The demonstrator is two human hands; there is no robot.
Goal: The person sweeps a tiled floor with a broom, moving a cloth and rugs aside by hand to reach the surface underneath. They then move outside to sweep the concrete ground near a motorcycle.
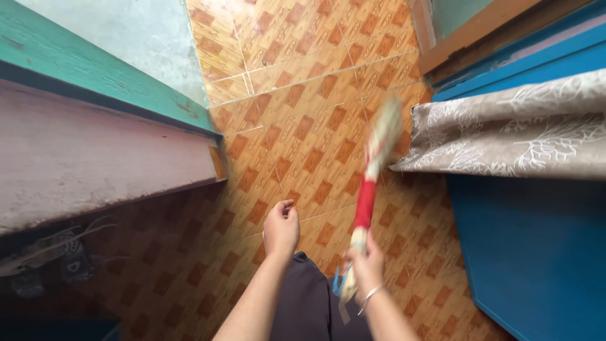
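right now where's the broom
In the head view the broom is right of centre, gripped at its handle end by the right hand, its bristle end blurred over the patterned floor beside the curtain.
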